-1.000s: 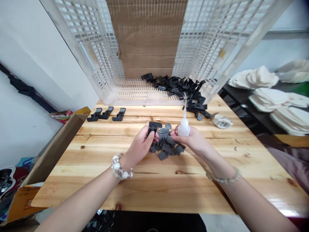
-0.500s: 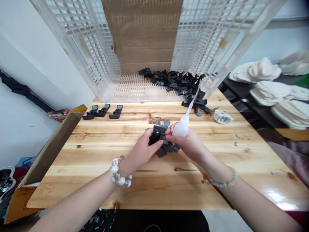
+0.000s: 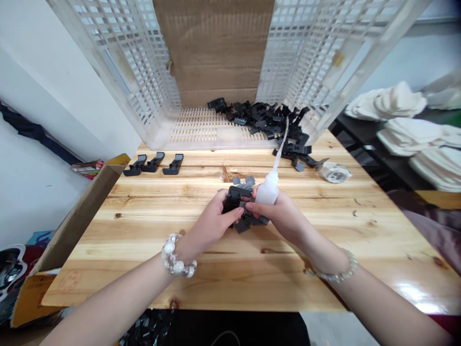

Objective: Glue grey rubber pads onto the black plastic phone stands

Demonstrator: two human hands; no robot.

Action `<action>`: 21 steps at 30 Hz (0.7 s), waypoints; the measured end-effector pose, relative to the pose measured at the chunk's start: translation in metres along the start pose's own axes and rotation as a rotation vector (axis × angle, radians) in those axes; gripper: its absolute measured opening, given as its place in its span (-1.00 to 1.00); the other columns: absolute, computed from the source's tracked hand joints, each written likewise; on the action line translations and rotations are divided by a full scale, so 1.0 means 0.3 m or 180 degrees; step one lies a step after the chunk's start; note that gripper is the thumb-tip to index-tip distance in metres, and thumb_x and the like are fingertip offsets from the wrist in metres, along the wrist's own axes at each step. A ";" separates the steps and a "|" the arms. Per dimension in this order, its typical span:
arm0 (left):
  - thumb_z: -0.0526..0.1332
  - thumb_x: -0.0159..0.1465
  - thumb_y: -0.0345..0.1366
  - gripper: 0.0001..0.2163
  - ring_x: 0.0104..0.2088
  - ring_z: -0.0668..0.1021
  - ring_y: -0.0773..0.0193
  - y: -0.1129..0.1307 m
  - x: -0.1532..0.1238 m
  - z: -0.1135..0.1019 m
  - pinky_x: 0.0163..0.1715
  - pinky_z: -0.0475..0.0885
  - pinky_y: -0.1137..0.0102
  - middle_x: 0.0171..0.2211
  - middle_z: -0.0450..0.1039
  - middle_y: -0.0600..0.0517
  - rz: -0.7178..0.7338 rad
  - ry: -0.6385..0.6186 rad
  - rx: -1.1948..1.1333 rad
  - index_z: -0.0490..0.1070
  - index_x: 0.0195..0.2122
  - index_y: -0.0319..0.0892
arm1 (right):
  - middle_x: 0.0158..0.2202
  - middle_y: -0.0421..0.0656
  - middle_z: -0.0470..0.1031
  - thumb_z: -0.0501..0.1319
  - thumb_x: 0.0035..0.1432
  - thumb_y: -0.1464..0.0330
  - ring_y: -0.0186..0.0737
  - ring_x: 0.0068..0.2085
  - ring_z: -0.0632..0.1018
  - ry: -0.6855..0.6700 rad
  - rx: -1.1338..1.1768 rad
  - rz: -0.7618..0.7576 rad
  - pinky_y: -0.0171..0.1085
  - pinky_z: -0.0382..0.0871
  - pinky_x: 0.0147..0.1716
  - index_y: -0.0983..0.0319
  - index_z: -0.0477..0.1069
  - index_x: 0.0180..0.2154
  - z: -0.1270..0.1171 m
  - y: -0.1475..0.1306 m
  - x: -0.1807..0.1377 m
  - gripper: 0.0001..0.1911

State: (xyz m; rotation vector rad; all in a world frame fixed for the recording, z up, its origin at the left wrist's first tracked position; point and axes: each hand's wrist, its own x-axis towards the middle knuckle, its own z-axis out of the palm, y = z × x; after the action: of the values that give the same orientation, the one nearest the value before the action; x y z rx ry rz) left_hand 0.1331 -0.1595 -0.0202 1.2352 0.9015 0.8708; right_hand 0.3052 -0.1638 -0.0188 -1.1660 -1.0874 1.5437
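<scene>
Between the thumb and fingers of my left hand [image 3: 212, 216] is a black plastic bracket [image 3: 233, 198], held over the middle of the table. My right hand [image 3: 284, 214] is wrapped round a white squeeze bottle [image 3: 268, 190] whose long thin nozzle points up and away. The right fingertips come close to the bracket's right side; whether they touch it, I cannot tell. Beneath both hands lies a pile of small dark grey square pads [image 3: 248, 222], partly hidden by them. Three similar black brackets [image 3: 173, 164] stand in a row at the table's back left.
A white plastic crate [image 3: 216, 142] lies on its side at the back, with a cardboard sheet [image 3: 216, 53] inside. Black parts [image 3: 262, 117] spill from its right side. A roll of tape [image 3: 334, 172] lies at right. White stacked pieces [image 3: 421, 137] rest on a dark surface beyond.
The squeeze bottle has tilted more upright, its nozzle tip shifting left. My right fingertips have drawn slightly away from the bracket. My left hand keeps its hold.
</scene>
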 end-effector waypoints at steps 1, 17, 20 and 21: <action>0.28 0.18 -0.27 -0.82 -0.44 0.43 0.32 -0.001 -0.002 0.000 -0.39 0.42 0.39 -0.40 0.42 0.07 -0.0030 -0.0019 -0.0063 0.39 -0.21 -0.16 | -0.60 -0.33 0.35 0.43 -0.13 0.33 -0.41 -0.56 0.33 -0.0058 0.0010 -0.0017 -0.35 0.18 -0.51 0.21 0.32 -0.42 0.000 0.001 -0.001 -0.70; -0.02 0.39 -0.18 -0.70 -0.32 0.51 0.26 0.014 0.008 -0.008 -0.22 0.47 0.35 -0.35 0.49 -0.01 -0.0154 0.0433 -0.0935 0.41 -0.34 -0.19 | -0.47 -0.30 0.42 0.43 -0.14 0.39 -0.37 -0.45 0.41 -0.0101 0.0291 -0.0147 -0.33 0.27 -0.40 0.20 0.35 -0.40 -0.004 0.000 0.002 -0.72; -0.02 0.37 -0.25 -0.75 -0.14 0.54 0.20 0.015 0.013 -0.016 -0.06 0.45 0.29 -0.25 0.53 -0.04 0.0076 0.0376 -0.1000 0.42 -0.27 -0.19 | -0.46 -0.29 0.43 0.44 -0.17 0.38 -0.36 -0.44 0.42 -0.0070 0.0235 -0.0103 -0.32 0.26 -0.40 0.21 0.36 -0.40 0.000 0.000 0.005 -0.71; -0.02 0.36 -0.26 -0.77 -0.09 0.55 0.19 0.016 0.015 -0.018 -0.03 0.44 0.28 -0.21 0.54 -0.04 0.0080 0.0385 -0.1009 0.42 -0.24 -0.18 | -0.47 -0.29 0.42 0.44 -0.17 0.38 -0.36 -0.44 0.42 -0.0058 0.0200 -0.0080 -0.32 0.25 -0.40 0.22 0.35 -0.41 0.001 -0.002 0.004 -0.71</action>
State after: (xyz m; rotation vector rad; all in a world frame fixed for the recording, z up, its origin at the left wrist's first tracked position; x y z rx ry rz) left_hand 0.1296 -0.1527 -0.0163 0.9292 0.8080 1.0726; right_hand 0.3049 -0.1625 -0.0186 -1.0938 -1.0541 1.5607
